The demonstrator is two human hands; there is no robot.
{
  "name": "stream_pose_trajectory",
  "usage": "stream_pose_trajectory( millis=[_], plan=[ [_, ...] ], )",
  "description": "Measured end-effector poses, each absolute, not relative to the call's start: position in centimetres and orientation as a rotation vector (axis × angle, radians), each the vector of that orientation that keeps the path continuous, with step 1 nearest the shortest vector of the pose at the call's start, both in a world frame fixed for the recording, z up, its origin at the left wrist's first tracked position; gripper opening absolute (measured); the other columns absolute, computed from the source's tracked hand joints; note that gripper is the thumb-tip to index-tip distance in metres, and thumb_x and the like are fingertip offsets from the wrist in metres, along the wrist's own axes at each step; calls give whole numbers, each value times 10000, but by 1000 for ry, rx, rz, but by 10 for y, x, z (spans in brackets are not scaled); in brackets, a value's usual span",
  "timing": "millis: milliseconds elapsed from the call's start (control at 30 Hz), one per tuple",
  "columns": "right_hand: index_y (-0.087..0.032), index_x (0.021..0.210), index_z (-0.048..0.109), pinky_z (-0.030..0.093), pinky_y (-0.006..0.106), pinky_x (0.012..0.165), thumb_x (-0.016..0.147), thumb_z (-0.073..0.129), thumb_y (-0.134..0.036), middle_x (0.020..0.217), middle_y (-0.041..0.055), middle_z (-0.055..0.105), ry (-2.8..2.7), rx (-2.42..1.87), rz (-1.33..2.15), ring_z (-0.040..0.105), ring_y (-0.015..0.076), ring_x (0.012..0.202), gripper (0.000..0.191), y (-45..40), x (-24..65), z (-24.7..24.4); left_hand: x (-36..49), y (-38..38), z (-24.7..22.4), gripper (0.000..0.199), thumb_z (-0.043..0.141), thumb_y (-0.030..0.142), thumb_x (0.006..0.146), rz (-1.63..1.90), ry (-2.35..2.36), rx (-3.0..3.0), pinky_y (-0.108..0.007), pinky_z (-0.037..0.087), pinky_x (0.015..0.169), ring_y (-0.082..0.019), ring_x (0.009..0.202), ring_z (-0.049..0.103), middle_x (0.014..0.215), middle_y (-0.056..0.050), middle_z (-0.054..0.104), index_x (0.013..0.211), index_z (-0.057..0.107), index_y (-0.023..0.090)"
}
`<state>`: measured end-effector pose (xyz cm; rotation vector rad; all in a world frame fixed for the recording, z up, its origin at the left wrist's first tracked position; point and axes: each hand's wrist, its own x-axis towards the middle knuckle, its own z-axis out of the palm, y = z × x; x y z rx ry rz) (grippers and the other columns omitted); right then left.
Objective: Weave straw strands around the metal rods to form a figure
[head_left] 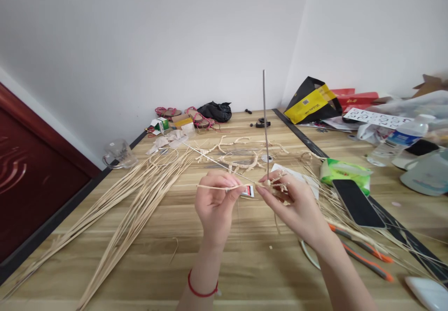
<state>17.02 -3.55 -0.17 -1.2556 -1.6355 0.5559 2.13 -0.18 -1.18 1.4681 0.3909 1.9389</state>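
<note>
My left hand (216, 208) pinches a pale rattan-like strand (209, 187) between thumb and fingertips, its loose end sticking out to the left. That strand runs right to my right hand (297, 206), whose thumb and fingers are closed on a small knotted bundle of the same pale fibre (280, 186). From the bundle a grey metal rod (265, 119) rises nearly upright. A second thin wire (219, 162) slants away from it to the upper left. The fingers hide part of the bundle. Behind my hands, branching pieces wrapped in pale fibre (250, 164) lie on the wooden table (140, 264).
Long loose strands (140, 213) spread over the left side, near a glass mug (120, 154). At right lie orange-handled pliers (367, 259), a phone (359, 203), a green tissue pack (345, 173) and a plastic bottle (399, 140). Bags (313, 101) stand against the wall.
</note>
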Motion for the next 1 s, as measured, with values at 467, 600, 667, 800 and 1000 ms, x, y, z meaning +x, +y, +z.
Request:
stream_pose_trajectory(
  millis=[467,600,667,800,1000],
  plan=[
    [-190,874,596,383,240,500,887,576,-330,724,24,604,-1684,-1251,511,486,126,558,142,-34,169,-6,19,-3,-23,265,602,37,840,1963,657,1753,-305,570,786,-141,847,676,917,-7,643,1028,557,219],
    [-185,866,604,367,240,498,890,573,-335,704,21,589,-1666,-1276,488,469,125,551,155,-31,172,-9,21,-4,-23,279,630,75,839,1880,706,1753,-269,588,749,-143,825,703,904,-22,688,1074,550,203],
    [-183,872,605,374,245,509,892,570,-337,739,33,603,-1656,-1286,482,483,128,567,160,-31,173,-9,21,-4,-22,288,658,85,822,1841,711,1739,-274,597,757,-153,829,712,896,-28,708,1072,566,195],
    [-180,873,599,371,246,509,894,568,-326,700,21,572,-1674,-1304,464,466,129,568,151,-31,171,-8,21,-2,-21,194,675,69,799,1822,718,1766,-267,594,768,-149,834,707,880,-24,715,946,632,189],
    [-181,888,597,366,240,490,897,559,-300,701,18,574,-1692,-1288,414,458,123,554,126,-31,167,-9,24,0,-21,142,667,77,797,1847,693,1730,-270,581,755,-146,831,679,868,-31,679,881,616,179]
  ],
)
